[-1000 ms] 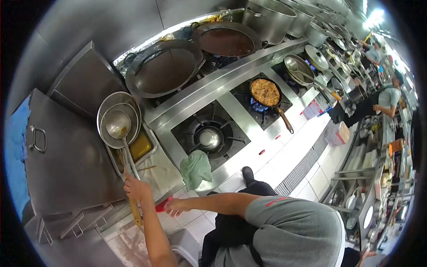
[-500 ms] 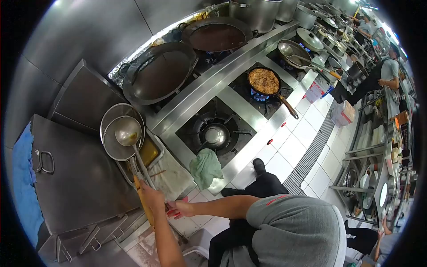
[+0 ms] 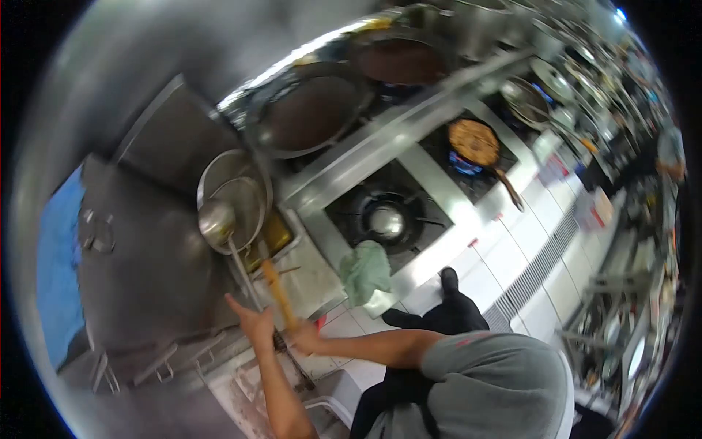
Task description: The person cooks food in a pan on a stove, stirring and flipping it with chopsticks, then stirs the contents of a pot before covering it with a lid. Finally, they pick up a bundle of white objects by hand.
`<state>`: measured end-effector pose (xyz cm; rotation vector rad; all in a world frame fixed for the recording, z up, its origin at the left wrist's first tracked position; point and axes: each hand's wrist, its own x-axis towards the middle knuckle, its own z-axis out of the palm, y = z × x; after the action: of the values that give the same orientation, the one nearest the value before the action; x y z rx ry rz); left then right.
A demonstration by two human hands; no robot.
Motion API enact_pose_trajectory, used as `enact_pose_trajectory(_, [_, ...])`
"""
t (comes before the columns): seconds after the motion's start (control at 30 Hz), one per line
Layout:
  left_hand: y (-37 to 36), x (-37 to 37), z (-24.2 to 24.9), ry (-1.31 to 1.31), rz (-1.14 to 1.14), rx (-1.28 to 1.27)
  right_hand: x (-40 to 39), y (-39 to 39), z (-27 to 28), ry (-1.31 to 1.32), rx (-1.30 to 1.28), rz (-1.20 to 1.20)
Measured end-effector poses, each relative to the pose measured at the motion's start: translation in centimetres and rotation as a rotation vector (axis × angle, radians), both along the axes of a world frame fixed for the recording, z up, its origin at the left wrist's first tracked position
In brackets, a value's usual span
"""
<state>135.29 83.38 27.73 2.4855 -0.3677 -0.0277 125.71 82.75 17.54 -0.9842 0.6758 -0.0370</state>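
My right hand (image 3: 303,339) is wrapped round the wooden handle (image 3: 278,293) of what looks like a round metal strainer (image 3: 248,201). The steel ladle (image 3: 217,222) lies over the strainer's left edge, its long shaft running down between my hands. My left hand (image 3: 256,327) is at that shaft and seems to grip it, one finger stretched away to the left; blur hides the exact hold. Beneath the strainer stands a metal tray (image 3: 294,238) with yellowish oil in it. A green cloth (image 3: 365,273) hangs at the stove's near corner.
A pan of browned food (image 3: 474,142) sits over a lit burner, its handle reaching past the stove edge. Two large woks (image 3: 311,117) stand along the back. A steel counter (image 3: 146,271) lies to the left. Another person (image 3: 669,150) stands at the far right.
The view has shifted and blurred. My right hand now grips the wooden handle that my left hand held before. The ladle has moved from the strainer's middle to its left edge.
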Motion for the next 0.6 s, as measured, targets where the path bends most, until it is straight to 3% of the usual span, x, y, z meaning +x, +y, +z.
enact_pose_trajectory(0.07, [0.0, -2.3, 3.7, 0.024, 0.029, 0.034, -1.5, -3.3, -2.7, 0.077, -0.486, -0.023])
enact_pose_trajectory(0.13, [-0.2, -4.1, 5.5, 0.101, 0.087, 0.058, -2.9, -8.2, -2.8, 0.107, -0.778, -0.025])
enact_pose_trajectory(0.2, [-0.2, -4.6, 5.7, 0.251, 0.123, 0.068, -3.9, -12.5, 0.0, 0.128, -0.891, -0.011])
enact_pose_trajectory(0.3, [0.8, -5.4, 4.0, 0.139, 0.074, -0.008, -3.9, -16.7, 2.4, 0.144, -1.048, -0.042])
enact_pose_trajectory(0.4, [1.3, -5.7, 1.5, -0.026, 0.031, 0.024, -3.7, -20.3, 5.7, 0.123, -1.093, -0.024])
enact_pose_trajectory(0.57, [-1.3, -2.6, -0.1, 0.076, 0.115, 0.090, -5.7, -20.4, 6.6, -0.062, -1.034, 0.092])
enact_pose_trajectory(0.6, [-1.8, -1.6, -0.8, 0.136, 0.157, 0.108, -6.9, -19.3, 7.8, -0.013, -0.622, 0.183])
